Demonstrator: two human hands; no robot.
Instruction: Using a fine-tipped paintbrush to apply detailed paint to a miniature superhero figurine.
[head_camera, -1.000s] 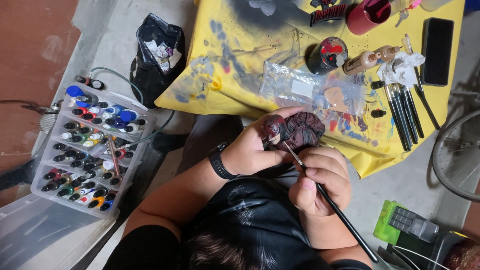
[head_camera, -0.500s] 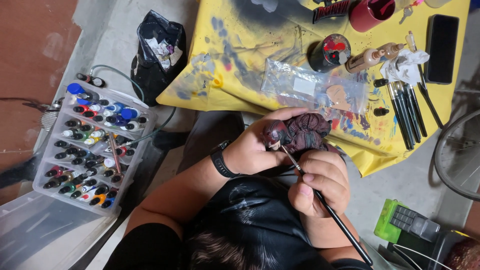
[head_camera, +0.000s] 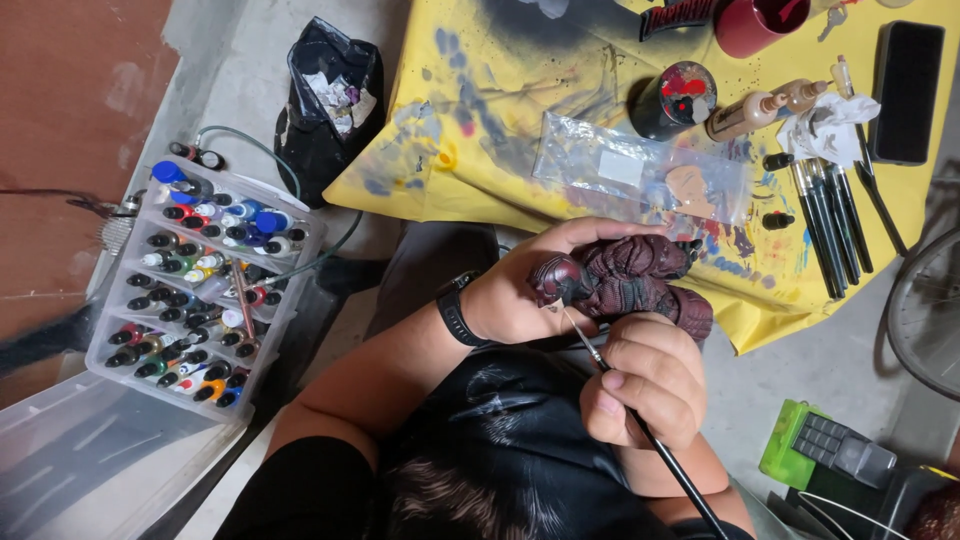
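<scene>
Beside the yellow paint-spattered cloth (head_camera: 480, 110), the dark red sculpted figurine (head_camera: 630, 280) is best gripped steady in the left hand (head_camera: 520, 295) while the thin black-handled brush (head_camera: 640, 425), pinched by the right hand (head_camera: 640, 385), is touched lightly.

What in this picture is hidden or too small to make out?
- Figure, head view: left hand covers its near side.
- Brush: handle end runs off the bottom edge; right hand hides its middle.
- Bottles in the tray: colours mostly too small to tell.
- Red cup: cut by the top edge.
</scene>
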